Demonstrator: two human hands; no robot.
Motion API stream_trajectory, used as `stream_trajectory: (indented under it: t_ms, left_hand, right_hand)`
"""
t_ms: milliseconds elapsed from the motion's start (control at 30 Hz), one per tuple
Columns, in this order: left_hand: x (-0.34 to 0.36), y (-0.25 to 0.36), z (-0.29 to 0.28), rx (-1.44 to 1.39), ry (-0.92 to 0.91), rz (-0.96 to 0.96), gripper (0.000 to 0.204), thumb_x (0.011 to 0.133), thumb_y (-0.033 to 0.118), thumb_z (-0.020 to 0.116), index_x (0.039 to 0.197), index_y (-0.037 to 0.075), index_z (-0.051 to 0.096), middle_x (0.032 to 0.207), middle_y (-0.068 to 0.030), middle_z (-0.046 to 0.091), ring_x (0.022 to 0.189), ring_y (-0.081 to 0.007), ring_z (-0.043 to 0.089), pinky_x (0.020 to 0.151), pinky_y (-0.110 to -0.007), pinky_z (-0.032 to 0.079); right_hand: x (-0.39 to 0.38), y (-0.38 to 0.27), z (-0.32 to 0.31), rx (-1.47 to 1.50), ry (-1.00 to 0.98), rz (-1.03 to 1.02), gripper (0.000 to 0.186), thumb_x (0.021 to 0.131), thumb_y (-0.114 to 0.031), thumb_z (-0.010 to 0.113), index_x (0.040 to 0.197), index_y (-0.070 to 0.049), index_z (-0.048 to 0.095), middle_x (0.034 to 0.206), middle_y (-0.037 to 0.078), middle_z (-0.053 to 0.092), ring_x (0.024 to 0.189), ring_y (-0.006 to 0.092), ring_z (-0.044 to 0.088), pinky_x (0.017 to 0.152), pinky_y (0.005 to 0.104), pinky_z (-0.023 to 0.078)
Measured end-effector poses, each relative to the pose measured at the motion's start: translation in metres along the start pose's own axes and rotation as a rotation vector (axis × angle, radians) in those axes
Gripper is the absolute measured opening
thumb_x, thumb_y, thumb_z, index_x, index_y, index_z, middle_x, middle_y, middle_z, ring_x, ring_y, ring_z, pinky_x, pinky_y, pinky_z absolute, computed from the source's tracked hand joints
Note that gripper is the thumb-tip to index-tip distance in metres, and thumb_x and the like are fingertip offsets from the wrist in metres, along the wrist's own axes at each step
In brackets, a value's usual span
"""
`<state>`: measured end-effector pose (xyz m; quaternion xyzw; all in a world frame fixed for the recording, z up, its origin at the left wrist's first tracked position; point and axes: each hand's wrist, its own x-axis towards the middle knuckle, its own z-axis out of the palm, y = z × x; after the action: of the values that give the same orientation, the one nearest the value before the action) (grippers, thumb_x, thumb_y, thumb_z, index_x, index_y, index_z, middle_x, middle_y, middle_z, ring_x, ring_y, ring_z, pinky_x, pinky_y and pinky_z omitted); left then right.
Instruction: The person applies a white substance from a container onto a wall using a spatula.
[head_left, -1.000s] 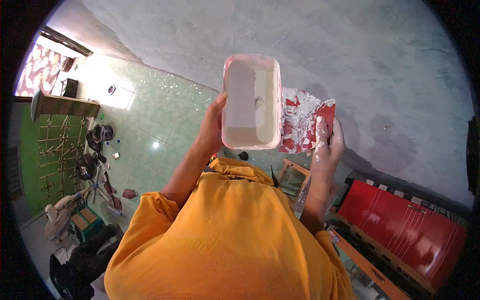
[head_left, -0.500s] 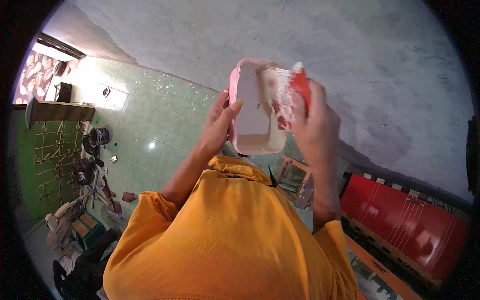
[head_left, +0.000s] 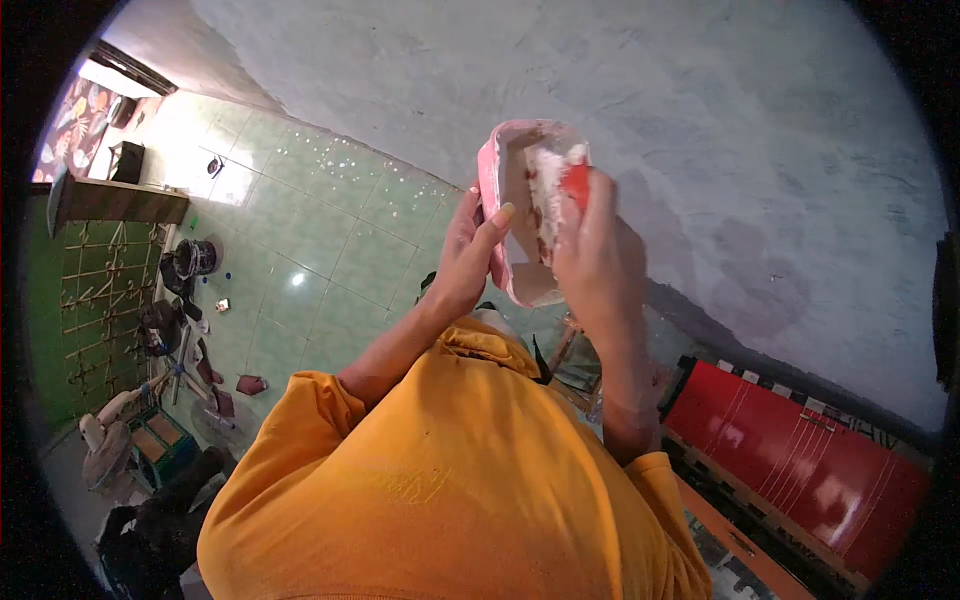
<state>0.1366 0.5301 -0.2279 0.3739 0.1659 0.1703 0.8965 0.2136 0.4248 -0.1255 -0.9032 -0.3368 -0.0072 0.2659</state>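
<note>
A pink rectangular plastic tub [head_left: 488,168] is held up in front of the wall, its inside coated with pale paste. My left hand [head_left: 468,252] grips its left side, thumb over the rim and fingers beneath. My right hand [head_left: 598,255] is closed around a red putty scraper [head_left: 574,186] smeared with white paste. The scraper's wide blade reaches into the tub, and its far edge is partly blurred. My right hand covers part of the tub's right rim.
A grey plastered wall [head_left: 700,120] stands close ahead. Green floor tiles [head_left: 320,235] at the left carry white spatters. A dark bucket [head_left: 197,258], a fan [head_left: 110,450] and clutter line the far left. A red panel [head_left: 790,440] lies at the lower right.
The scraper has moved left and down from the tub's right rim into the tub. The tub has tilted and shifted slightly right, with my left hand still on it.
</note>
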Motion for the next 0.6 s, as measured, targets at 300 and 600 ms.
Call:
stream_trajectory:
  t_ms: [300, 600]
  left_hand:
    - [0.004, 0.015, -0.013, 0.065, -0.024, -0.095, 0.056, 0.1, 0.025, 0.055, 0.148, 0.004, 0.033, 0.126, -0.0059, 0.057, 0.111, -0.0107, 0.054, 0.091, -0.026, 0.046]
    - [0.008, 0.018, -0.028, -0.006, -0.1, -0.059, 0.054, 0.101, 0.027, 0.054, 0.147, 0.006, 0.034, 0.131, -0.0057, 0.053, 0.118, -0.0124, 0.052, 0.096, -0.029, 0.046]
  right_hand:
    - [0.009, -0.017, 0.006, -0.008, 0.01, 0.067, 0.035, 0.097, -0.015, 0.053, 0.129, -0.003, 0.043, 0.091, 0.027, 0.068, 0.085, 0.0463, 0.065, 0.068, 0.0532, 0.051]
    - [0.015, -0.018, 0.017, -0.041, 0.012, 0.112, 0.035, 0.096, -0.015, 0.054, 0.128, -0.005, 0.044, 0.09, 0.025, 0.068, 0.084, 0.0455, 0.066, 0.068, 0.0531, 0.051]
